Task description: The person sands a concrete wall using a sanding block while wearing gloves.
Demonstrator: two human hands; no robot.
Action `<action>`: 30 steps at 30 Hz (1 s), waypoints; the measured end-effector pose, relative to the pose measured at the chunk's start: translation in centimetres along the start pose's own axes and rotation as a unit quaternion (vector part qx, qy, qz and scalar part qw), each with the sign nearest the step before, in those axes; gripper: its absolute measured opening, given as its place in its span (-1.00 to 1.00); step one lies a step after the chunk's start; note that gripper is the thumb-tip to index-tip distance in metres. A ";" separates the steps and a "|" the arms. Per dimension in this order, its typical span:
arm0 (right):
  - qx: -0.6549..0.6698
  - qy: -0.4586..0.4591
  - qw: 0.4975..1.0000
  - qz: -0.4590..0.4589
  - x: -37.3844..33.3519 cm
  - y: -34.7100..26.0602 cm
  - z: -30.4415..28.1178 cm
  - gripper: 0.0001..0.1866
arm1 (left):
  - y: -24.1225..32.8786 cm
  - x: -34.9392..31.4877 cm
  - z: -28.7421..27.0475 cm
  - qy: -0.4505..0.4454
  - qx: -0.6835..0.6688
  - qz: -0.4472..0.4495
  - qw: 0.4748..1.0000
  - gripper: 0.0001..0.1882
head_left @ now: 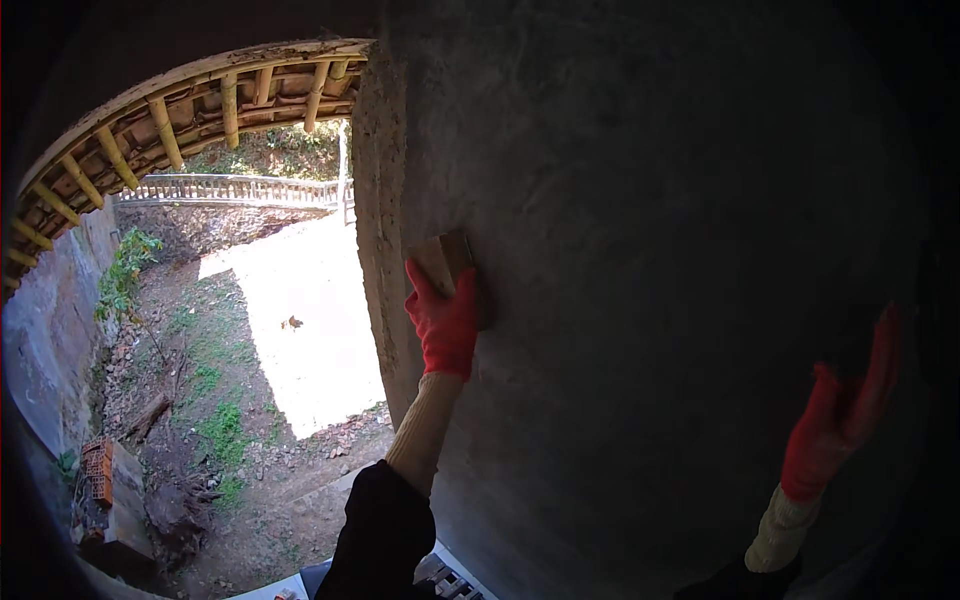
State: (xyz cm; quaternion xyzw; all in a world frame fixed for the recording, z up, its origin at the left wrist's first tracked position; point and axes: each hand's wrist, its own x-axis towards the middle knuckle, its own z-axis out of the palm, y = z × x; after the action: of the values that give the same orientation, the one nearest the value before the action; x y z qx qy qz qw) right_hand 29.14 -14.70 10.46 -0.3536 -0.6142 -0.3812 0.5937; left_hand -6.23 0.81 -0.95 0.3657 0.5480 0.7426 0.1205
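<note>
My left hand, in a red glove with a cream cuff, is closed around a brown rectangular block. The block lies against the dark grey plastered wall, close to the rough edge of the opening. From this view I cannot tell what the block is made of. Farther right, my right hand wears a matching red glove. Its fingers point upward with the thumb apart, and nothing shows in it. Whether that palm touches the wall is too dark to tell.
A rough wall edge borders the opening on the left. Beyond lie a sunlit dirt yard, a pale railing, and orange hollow bricks. Tiled eaves with wooden poles hang above. A white surface with dark objects sits below.
</note>
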 end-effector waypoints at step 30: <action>-0.090 -0.064 0.987 -0.120 6.9 0.8 0.0 -0.39 | -0.9 -11.8 1.3 -0.101 0.082 0.355 0.926 0.17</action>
State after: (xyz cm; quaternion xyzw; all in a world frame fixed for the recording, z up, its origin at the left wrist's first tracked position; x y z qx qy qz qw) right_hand 29.56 -14.39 17.37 -0.3530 -0.6521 -0.4803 0.4686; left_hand 2.71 -4.74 -6.44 0.6179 0.4260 0.6485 -0.1271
